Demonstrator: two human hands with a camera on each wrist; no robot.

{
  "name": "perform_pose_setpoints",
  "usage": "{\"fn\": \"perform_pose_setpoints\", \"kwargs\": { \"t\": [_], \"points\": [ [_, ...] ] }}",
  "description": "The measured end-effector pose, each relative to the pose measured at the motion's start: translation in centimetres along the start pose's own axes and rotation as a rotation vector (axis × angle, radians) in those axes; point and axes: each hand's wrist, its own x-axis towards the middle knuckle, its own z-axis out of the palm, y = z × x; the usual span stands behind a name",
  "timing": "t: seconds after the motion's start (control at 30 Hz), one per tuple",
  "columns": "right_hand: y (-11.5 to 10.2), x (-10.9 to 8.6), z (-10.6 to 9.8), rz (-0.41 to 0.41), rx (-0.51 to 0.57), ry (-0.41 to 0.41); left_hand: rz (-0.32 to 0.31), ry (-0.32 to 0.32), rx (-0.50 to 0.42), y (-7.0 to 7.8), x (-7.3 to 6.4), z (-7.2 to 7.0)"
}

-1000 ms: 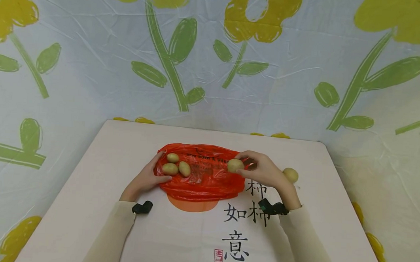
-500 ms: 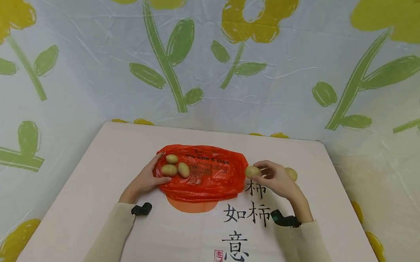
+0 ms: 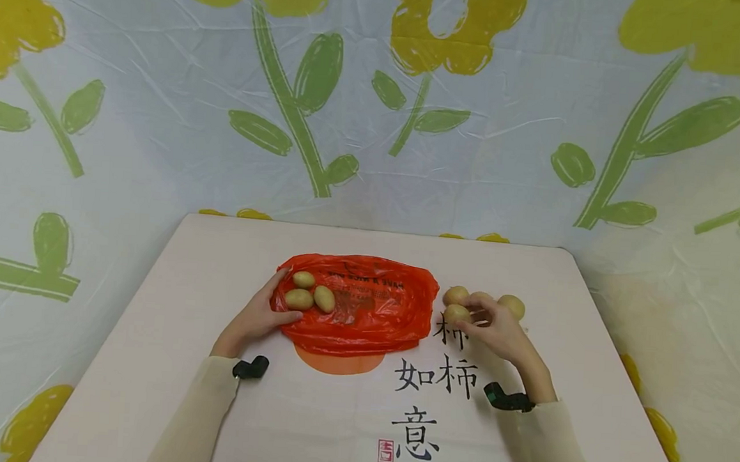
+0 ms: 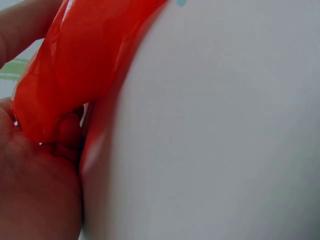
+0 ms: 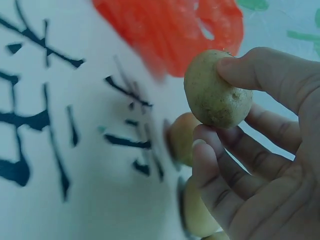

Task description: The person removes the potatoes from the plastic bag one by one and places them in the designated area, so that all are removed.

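Note:
The red plastic bag [image 3: 384, 329] lies spread and crumpled on the table. Three potatoes rest on its left part, one of them the front-left potato [image 3: 299, 299]. My left hand [image 3: 255, 317] grips the bag's left edge, thumb in front; in the left wrist view, fingers [image 4: 70, 132] curl under the red plastic. Just right of the bag, my right hand [image 3: 497, 325] pinches a potato [image 5: 212, 92] between thumb and fingertips. Behind that one sits another potato [image 3: 455, 295], with a third potato [image 3: 512, 307] farther right. In the right wrist view, a potato [image 5: 200, 210] is partly covered by my fingers.
The pale tabletop [image 3: 310, 423] carries printed black characters [image 3: 419, 432] in front of the bag and to its right. A flower-patterned cloth [image 3: 500, 147] hangs behind the table and at its sides.
My right hand has moved rightward with the potato, from over the bag's right end to beside it. The potato behind it now shows. My left hand stays on the bag's edge.

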Motion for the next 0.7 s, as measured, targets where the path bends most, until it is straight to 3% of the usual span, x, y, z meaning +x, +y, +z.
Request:
{"fn": "perform_pose_setpoints", "kwargs": {
  "t": [0.23, 0.7],
  "points": [
    [1.4, -0.5, 1.0, 0.064, -0.098, 0.007, -0.009, -0.011, -0.022, -0.2, 0.1, -0.1],
    [2.1, -0.6, 2.2, 0.074, -0.127, 0.081, 0.007, -0.014, -0.014, -0.1, 0.1, -0.1]
  ]
}}
